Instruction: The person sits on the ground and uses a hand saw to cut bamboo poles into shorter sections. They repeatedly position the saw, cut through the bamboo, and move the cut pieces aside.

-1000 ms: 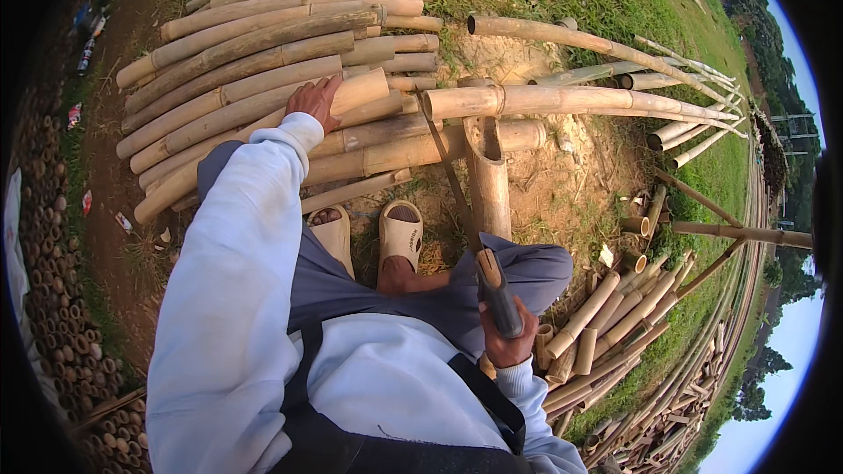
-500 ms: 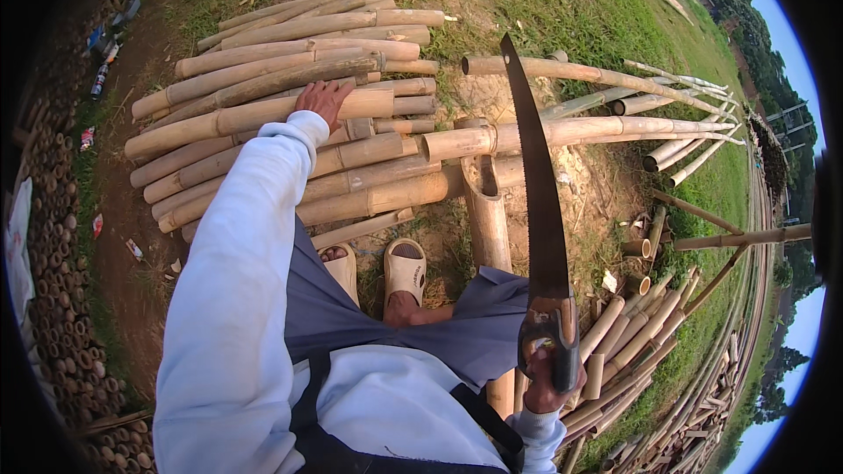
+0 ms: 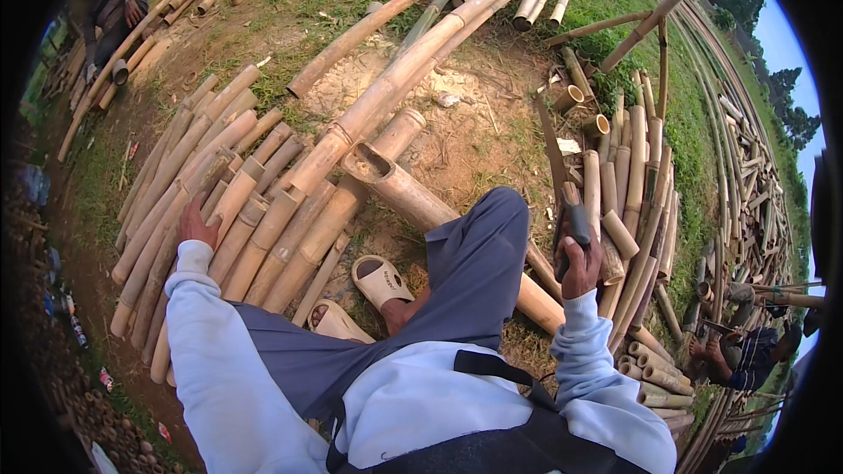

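My right hand (image 3: pixel 578 265) grips the handle of a handsaw (image 3: pixel 572 215). The saw's blade points away from me, seen nearly edge-on, apart from any bamboo pole. On the left, my left hand (image 3: pixel 198 226) rests with its fingers apart on a stack of cut bamboo lengths (image 3: pixel 263 241). Between the hands, a long bamboo pole (image 3: pixel 386 98) slants from the stack to the far right. Its near end lies over a thick bamboo post (image 3: pixel 413 196) with a notch in its top, which leans beside my leg.
More cut bamboo (image 3: pixel 625 177) is piled on the right. One person (image 3: pixel 114 4) sits at the far left by bamboo poles; another person (image 3: pixel 746 355) works at the lower right. Bamboo props (image 3: pixel 663 13) cross at the upper right. Sawdust (image 3: pixel 448 92) covers the ground ahead.
The view has swung to the right, bringing both other people into sight. The saw has turned from broadside to nearly edge-on. My left hand is still on the bamboo stack.
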A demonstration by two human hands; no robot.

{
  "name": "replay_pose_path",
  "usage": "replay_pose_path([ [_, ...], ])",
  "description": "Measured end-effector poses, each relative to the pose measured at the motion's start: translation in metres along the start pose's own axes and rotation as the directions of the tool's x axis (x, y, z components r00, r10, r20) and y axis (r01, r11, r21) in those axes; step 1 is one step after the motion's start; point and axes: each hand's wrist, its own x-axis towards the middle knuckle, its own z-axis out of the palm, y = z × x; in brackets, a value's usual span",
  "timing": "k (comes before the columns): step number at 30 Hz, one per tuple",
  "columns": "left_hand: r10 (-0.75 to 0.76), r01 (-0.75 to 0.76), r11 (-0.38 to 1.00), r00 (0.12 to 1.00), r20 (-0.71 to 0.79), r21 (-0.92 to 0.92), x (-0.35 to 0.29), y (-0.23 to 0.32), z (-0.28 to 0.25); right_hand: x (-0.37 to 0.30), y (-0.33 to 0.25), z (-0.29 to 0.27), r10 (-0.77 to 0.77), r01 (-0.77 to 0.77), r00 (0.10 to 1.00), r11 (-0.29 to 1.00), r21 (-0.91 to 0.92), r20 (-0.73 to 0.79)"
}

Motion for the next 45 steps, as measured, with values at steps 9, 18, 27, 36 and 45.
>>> replay_pose_path([
  [9,-0.019,0.198,0.774,0.957,0.291,-0.601,-0.105,-0.065,-0.053,-0.026,0.099,-0.006,-0.12,0.1,0.993,0.739,-0.666,0.015],
  [18,-0.022,0.068,0.748,0.997,0.078,-0.661,-0.161,0.033,-0.066,-0.033,0.201,-0.003,0.043,0.011,0.998,0.579,-0.815,0.044],
  [27,0.265,-0.096,0.598,0.961,0.082,-0.796,-0.062,0.172,-0.085,-0.02,0.168,0.006,0.258,0.083,0.93,0.547,-0.833,0.262],
  [36,0.189,-0.048,0.656,0.977,0.102,-0.753,0.06,0.242,-0.1,-0.059,-0.084,0.105,-0.295,0.332,0.787,0.943,0.03,0.542],
  [45,-0.123,0.121,0.938,0.992,0.013,-0.324,0.08,0.231,-0.136,-0.137,-0.208,0.184,-0.457,-0.084,0.053,0.884,0.46,0.888],
])
